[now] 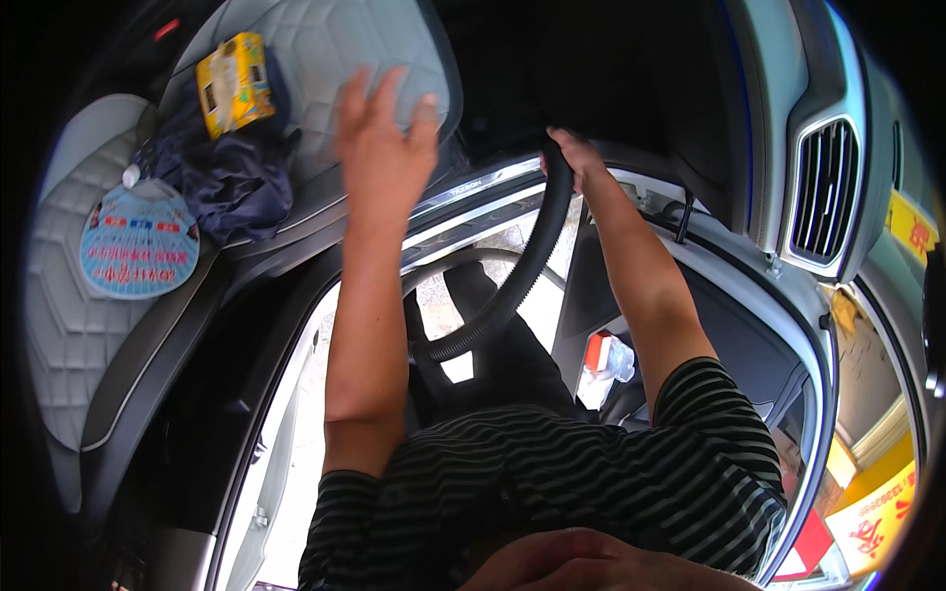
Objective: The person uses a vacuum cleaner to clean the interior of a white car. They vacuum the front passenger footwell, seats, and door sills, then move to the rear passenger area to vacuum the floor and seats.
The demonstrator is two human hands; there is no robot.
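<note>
My right hand [580,159] grips a black ribbed hose [528,266], probably a vacuum hose, near its upper end above the car's door sill [473,188]. From there the hose curves down and left in front of my legs. Blurred by motion, my left hand [388,151] is raised over the light grey quilted car seat [307,55] with its fingers apart and nothing in it. Left of that hand, a yellow tissue pack [235,85] lies by a crumpled dark blue cloth item [222,170]. A round light blue hand fan [140,240] with writing rests farther left on the seat.
An open car door [739,362] stands at my right; a clear plastic bottle [623,362] and a red-and-white package [597,353] are in its lower part. The dashboard air vent [824,190] is at the upper right. Yellow signs [876,517] with writing stand outside.
</note>
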